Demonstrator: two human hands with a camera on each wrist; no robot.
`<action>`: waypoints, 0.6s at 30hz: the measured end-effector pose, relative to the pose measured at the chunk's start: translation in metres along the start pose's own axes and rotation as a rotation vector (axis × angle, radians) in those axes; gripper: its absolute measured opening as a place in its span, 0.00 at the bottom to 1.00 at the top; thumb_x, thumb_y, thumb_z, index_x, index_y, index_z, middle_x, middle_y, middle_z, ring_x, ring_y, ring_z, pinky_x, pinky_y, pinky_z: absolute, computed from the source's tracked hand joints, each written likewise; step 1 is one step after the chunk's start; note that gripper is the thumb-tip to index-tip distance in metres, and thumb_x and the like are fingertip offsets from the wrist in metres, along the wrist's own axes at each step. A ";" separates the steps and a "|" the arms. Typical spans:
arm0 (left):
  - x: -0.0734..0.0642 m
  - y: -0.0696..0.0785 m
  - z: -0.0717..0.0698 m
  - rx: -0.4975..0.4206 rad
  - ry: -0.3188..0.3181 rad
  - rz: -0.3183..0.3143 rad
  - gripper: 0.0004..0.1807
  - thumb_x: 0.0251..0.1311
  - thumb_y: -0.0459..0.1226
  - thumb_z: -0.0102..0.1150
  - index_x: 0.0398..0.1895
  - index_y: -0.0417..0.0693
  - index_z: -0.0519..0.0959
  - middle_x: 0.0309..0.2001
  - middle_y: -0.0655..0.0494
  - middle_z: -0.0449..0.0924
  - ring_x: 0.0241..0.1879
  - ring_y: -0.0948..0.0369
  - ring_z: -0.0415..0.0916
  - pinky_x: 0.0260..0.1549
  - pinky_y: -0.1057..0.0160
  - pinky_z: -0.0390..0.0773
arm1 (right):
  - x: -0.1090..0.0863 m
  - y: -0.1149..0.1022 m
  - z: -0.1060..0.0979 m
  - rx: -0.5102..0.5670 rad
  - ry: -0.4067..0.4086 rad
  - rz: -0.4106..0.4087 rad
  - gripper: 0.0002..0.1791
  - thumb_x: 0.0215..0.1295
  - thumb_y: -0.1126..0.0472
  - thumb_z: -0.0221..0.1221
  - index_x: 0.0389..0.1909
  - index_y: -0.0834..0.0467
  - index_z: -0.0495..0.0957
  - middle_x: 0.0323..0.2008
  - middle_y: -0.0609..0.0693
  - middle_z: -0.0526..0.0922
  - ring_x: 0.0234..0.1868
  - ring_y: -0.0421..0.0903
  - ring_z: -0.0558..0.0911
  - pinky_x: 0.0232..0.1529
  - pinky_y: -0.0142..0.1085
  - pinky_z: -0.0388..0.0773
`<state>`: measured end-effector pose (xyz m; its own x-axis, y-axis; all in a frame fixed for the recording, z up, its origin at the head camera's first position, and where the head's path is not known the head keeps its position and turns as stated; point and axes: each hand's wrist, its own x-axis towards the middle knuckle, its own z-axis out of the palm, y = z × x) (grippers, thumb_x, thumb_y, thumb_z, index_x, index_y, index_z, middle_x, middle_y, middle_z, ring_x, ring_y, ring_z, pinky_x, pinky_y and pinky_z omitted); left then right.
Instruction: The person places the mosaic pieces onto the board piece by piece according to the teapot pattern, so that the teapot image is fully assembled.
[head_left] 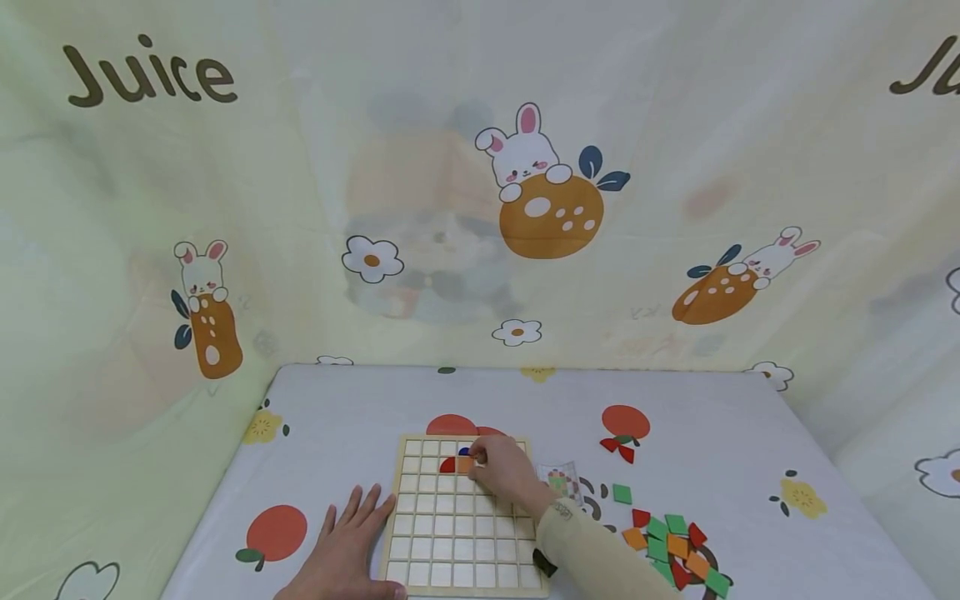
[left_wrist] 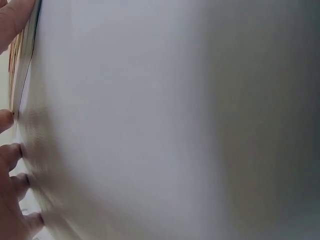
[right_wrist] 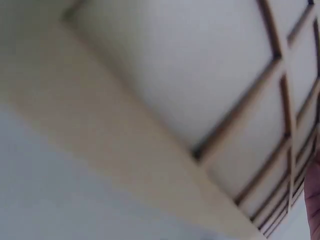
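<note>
A wooden grid board [head_left: 442, 527] with white square cells lies on the table. On its left edge rests my left hand [head_left: 347, 546], fingers spread, thumb at the lower corner; in the left wrist view the thumb [left_wrist: 12, 22] lies against the board's side. My right hand [head_left: 506, 471] reaches over the upper part of the board and pinches a small blue piece [head_left: 464, 452] at its fingertips. Just below are an orange square [head_left: 463, 466] and a red quarter-round piece [head_left: 447, 465] in neighbouring cells. The right wrist view shows mostly the board's frame [right_wrist: 125, 135], blurred.
Right of the board lies a loose pile of green, orange and red pieces [head_left: 677, 546], with a single green square [head_left: 622, 493] above it. Two red pieces [head_left: 618, 448] lie farther back. A small printed pattern card in clear wrap [head_left: 561, 479] is partly behind the right wrist.
</note>
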<state>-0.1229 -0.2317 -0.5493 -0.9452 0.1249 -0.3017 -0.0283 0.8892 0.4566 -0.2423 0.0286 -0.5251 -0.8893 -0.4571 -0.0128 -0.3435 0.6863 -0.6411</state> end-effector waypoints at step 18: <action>0.000 0.004 -0.002 0.017 -0.013 -0.009 0.73 0.28 0.75 0.73 0.79 0.48 0.61 0.81 0.44 0.55 0.81 0.38 0.41 0.74 0.24 0.42 | -0.053 0.079 -0.121 0.065 0.108 0.106 0.15 0.64 0.63 0.69 0.50 0.63 0.84 0.41 0.51 0.86 0.39 0.43 0.82 0.38 0.32 0.81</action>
<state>-0.1231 -0.2290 -0.5461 -0.9408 0.1218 -0.3164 -0.0315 0.8978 0.4393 -0.2585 0.1757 -0.4818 -0.9481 -0.3181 -0.0022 -0.2291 0.6877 -0.6889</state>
